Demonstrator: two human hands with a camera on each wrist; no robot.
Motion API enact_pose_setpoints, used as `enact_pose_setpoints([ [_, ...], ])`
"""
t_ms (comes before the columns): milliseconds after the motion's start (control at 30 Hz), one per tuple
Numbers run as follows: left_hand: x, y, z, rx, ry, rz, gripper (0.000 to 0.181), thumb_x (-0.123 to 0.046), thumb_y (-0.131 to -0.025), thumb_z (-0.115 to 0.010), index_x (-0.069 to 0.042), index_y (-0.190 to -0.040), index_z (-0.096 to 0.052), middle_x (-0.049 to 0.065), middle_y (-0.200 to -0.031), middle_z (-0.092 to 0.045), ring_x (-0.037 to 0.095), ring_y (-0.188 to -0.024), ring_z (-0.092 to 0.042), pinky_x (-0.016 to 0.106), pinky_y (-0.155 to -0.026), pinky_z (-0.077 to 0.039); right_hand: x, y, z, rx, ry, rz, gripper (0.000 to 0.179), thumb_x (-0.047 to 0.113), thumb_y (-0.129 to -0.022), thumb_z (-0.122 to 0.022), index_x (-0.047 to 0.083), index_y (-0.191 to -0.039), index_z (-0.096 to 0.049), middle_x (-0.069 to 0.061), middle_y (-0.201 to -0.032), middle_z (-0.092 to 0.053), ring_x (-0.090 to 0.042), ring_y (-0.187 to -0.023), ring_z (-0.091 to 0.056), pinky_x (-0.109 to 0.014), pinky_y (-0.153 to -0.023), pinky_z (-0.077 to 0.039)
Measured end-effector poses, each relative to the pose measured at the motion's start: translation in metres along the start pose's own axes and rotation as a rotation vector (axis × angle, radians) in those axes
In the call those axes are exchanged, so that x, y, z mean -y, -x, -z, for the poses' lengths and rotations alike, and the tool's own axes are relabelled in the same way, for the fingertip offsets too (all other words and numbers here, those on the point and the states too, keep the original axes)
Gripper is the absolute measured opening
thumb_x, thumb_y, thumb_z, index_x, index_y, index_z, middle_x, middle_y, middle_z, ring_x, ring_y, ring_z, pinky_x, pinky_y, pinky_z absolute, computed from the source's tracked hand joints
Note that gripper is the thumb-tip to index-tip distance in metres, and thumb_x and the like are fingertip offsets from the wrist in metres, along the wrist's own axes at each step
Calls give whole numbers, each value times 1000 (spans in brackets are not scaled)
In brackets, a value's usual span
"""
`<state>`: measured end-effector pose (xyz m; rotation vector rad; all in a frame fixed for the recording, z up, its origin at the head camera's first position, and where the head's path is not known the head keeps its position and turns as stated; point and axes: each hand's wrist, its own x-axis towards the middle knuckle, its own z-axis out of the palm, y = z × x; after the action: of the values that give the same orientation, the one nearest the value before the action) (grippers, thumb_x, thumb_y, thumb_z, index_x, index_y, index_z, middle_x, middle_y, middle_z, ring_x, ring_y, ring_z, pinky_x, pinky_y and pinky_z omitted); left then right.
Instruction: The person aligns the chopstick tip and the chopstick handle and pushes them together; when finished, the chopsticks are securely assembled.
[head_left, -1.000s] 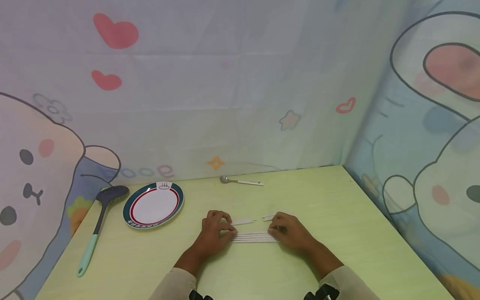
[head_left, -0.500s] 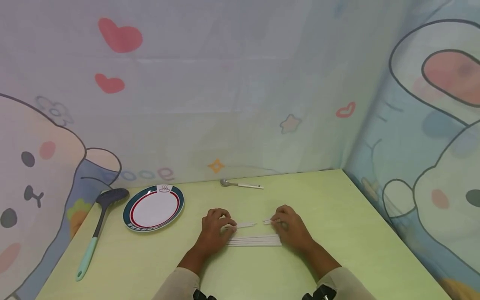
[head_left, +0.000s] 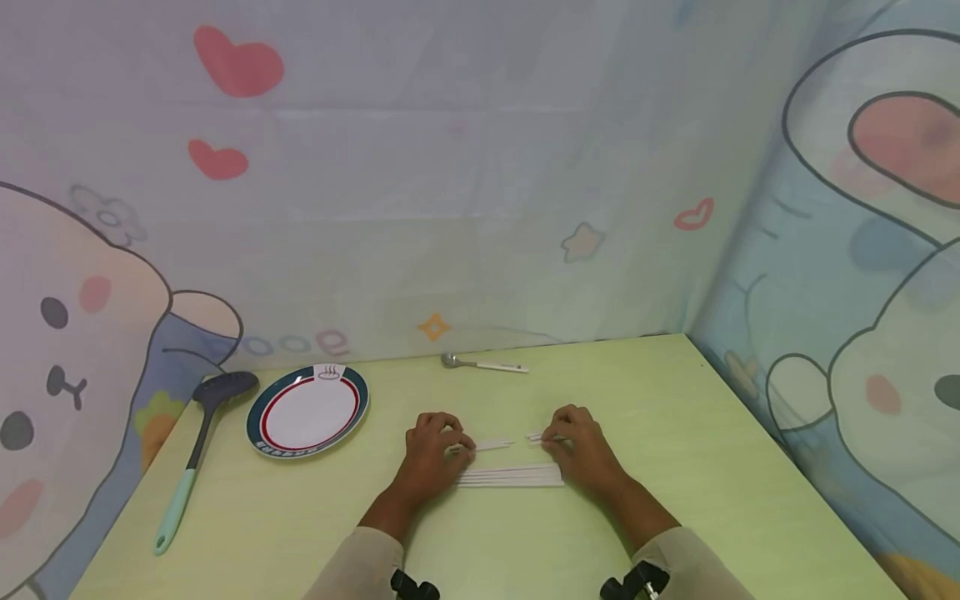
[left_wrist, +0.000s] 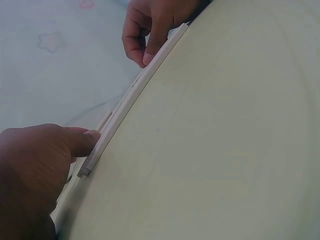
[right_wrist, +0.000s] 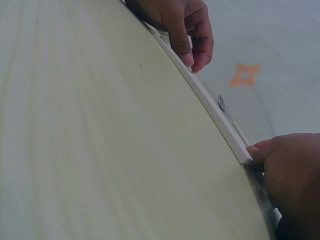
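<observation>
A row of thin white sticks (head_left: 512,477) lies side by side on the table, between my two hands. Just behind the row, my left hand (head_left: 433,457) pinches a thin white stick (head_left: 492,445), whose end sticks out to the right past the fingers. Opposite it, my right hand (head_left: 585,450) pinches white stick ends (head_left: 534,437) that point left. In the left wrist view the thumb (left_wrist: 86,142) sits right beside the row's end. From the right wrist, fingertips (right_wrist: 257,155) show close to the other end. The fingers hide much of the pinched pieces.
To the left are a plate (head_left: 262,433) with a dark blue and red rim and a slotted turner (head_left: 197,450) with a mint handle. A small spoon (head_left: 487,365) lies near the back edge. A printed cloth (head_left: 480,208) hangs behind the table.
Both hands have shifted slightly back, off the ends of the stick row, to the pieces behind it. The row's ends now show. Plate, turner and spoon stay in place.
</observation>
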<state>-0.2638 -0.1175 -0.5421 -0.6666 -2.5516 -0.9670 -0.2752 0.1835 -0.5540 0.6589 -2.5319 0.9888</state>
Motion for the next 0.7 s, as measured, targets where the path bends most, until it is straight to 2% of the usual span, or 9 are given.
enact_pose_setpoints([
  [267,-1,0,0,14,-14,25,11,-10,-93,-84,-18,-86,-83,3,-112,-65,36,-120,-53,58,-93,-38,2,0,1,11,-2,-9,17,2,-93,-84,17,-93,-76,3,-112,-62,-18,-109,-53,-43,-93,-46],
  [500,0,-1,-1,28,-13,-1,12,-8,-93,-83,-15,-84,-78,7,-117,-66,38,-122,-54,62,-94,-39,4,0,0,39,45,-14,19,6,-96,-80,20,-93,-69,-1,-117,-62,-28,-118,-53,-55,-97,-35],
  [633,-1,-1,-1,40,-25,-13,11,-9,-97,-80,-14,-88,-74,7,-121,-68,37,-124,-55,61,-96,-41,9,0,1,49,39,-31,17,9,-101,-75,21,-97,-64,-3,-120,-64,-30,-124,-53,-58,-101,-30],
  [700,-2,-1,-1,46,-33,-11,10,-10,-100,-76,-14,-93,-71,6,-120,-69,33,-124,-56,57,-97,-42,12,0,1,50,25,-49,15,10,-103,-72,21,-101,-62,-3,-117,-66,-27,-117,-56,-55,-102,-28],
])
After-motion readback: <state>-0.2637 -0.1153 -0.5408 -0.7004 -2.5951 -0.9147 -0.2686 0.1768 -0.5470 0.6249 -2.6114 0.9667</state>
